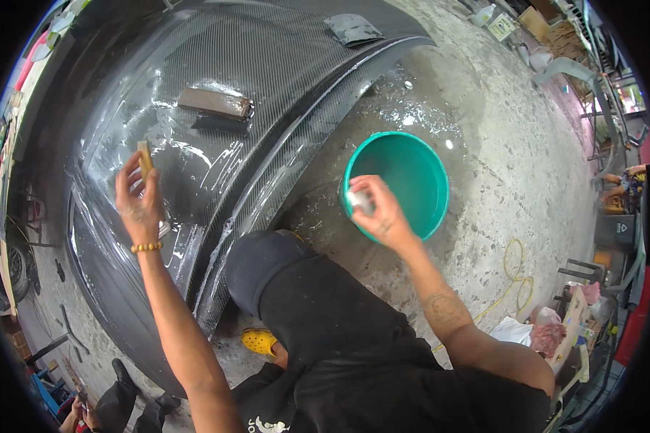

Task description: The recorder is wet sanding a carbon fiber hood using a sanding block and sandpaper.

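My left hand [139,198], fingers closed, holds a small tan block [145,156] upright above a wet carbon-fibre car panel [282,58]. Over the near left rim of a teal bucket [446,184] is my right hand [384,215], closed around a small whitish thing [361,201] that is too blurred to name. Cloudy water shows inside the bucket. A brown block [213,102] lies on the panel, with a dark flat piece [220,124] beside it. Near the panel's far edge rests a curled grey sheet [354,29], perhaps sandpaper.
Wet concrete floor [484,130] surrounds the bucket. A yellow cord [516,278] coils to the right, near a white bag [511,330]. Shelves and clutter line the right rim. At lower left, another person's hands [79,415] and dark-clad legs [115,404] show.
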A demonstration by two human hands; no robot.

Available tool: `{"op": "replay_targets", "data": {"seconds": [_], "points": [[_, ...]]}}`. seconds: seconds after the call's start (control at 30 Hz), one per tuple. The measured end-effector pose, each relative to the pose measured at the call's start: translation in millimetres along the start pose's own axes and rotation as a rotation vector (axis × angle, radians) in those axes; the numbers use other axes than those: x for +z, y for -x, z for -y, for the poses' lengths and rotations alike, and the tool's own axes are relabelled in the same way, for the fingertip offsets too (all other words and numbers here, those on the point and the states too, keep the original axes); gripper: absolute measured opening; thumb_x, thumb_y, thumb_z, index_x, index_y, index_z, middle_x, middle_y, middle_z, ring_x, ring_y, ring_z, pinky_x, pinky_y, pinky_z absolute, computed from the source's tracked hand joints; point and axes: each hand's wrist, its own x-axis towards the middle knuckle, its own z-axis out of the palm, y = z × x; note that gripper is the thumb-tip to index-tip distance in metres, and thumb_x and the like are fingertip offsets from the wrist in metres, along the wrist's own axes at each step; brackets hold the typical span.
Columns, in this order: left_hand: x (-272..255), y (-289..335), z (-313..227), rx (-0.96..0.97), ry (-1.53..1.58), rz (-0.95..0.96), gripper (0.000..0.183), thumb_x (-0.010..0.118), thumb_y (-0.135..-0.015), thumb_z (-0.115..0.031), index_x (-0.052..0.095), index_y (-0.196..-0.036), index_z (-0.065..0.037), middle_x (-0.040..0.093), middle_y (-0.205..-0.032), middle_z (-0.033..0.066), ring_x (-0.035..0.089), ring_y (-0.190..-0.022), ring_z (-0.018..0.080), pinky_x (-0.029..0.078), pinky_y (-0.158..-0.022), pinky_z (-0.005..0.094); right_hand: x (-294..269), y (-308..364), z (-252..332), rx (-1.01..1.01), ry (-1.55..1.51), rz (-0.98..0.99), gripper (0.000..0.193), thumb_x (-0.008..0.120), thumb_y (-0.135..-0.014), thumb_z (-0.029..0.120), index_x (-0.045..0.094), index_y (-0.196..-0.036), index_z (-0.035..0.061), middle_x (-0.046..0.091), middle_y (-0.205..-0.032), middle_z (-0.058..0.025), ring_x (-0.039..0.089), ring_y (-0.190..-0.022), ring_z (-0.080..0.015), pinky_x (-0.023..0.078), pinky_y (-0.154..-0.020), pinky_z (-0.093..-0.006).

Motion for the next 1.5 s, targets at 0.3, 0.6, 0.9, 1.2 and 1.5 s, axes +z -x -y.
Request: {"op": "replay_targets", "data": {"seconds": [0.3, 0.6, 0.9, 1.2, 1.5], "points": [[-76.0, 127.4, -6.0, -0.012, -0.269, 0.103, 0.039, 0.072, -0.086, 0.000, 0.067, -0.125, -0.007, 0.064, -0.113, 0.0102, 0.065, -0.105, 0.0248, 0.057, -0.085, 0.0352, -49.8, -92.4, -8.7, -0.162, 0.096, -0.056, 0.033, 0.076, -0.091, 0.019, 0.067, -0.120, 0.0062, 0.069, -0.112, -0.0093, 0.066, -0.099, -0.0234, 0.054, -0.086, -0.0364], [-130.1, 265.5, 19.0, -0.272, -0.454, -0.053, 0.040, 0.070, -0.082, -0.002, 0.067, -0.121, -0.008, 0.063, -0.118, 0.0147, 0.059, -0.111, 0.0377, 0.048, -0.101, 0.0464, 74.4, -282.4, 44.8, -0.403, 0.298, 0.167, 0.065, 0.081, -0.085, 0.047, 0.066, -0.131, 0.0027, 0.065, -0.132, -0.0216, 0.061, -0.125, -0.0348, 0.048, -0.107, -0.0461], [-119.4, 250.6, 26.7, -0.206, -0.422, -0.134, 0.036, 0.073, -0.083, -0.002, 0.068, -0.118, -0.008, 0.064, -0.116, 0.0160, 0.060, -0.109, 0.0380, 0.050, -0.097, 0.0452, 156.2, -308.2, 57.7, -0.318, 0.451, 0.213, 0.080, 0.085, -0.075, 0.052, 0.066, -0.129, -0.0047, 0.066, -0.129, -0.0269, 0.061, -0.123, -0.0415, 0.048, -0.105, -0.0458], [-55.8, 190.4, -5.5, -0.152, -0.245, -0.177, 0.048, 0.077, -0.086, -0.010, 0.062, -0.132, -0.010, 0.058, -0.132, 0.0166, 0.058, -0.119, 0.0363, 0.048, -0.104, 0.0451, 126.6, -307.2, 71.1, -0.367, 0.191, 0.219, 0.065, 0.086, -0.076, 0.047, 0.071, -0.118, -0.0015, 0.072, -0.115, -0.0208, 0.071, -0.106, -0.0314, 0.055, -0.094, -0.0401], [-49.1, 224.6, -13.9, -0.086, -0.099, -0.175, 0.043, 0.074, -0.090, -0.013, 0.063, -0.130, -0.007, 0.059, -0.129, 0.0157, 0.057, -0.123, 0.0367, 0.047, -0.104, 0.0453, 127.1, -277.8, 72.6, -0.441, 0.560, 0.403, 0.063, 0.087, -0.070, 0.053, 0.074, -0.109, 0.0046, 0.051, -0.144, -0.0264, 0.050, -0.135, -0.0404, 0.041, -0.113, -0.0485]]}}
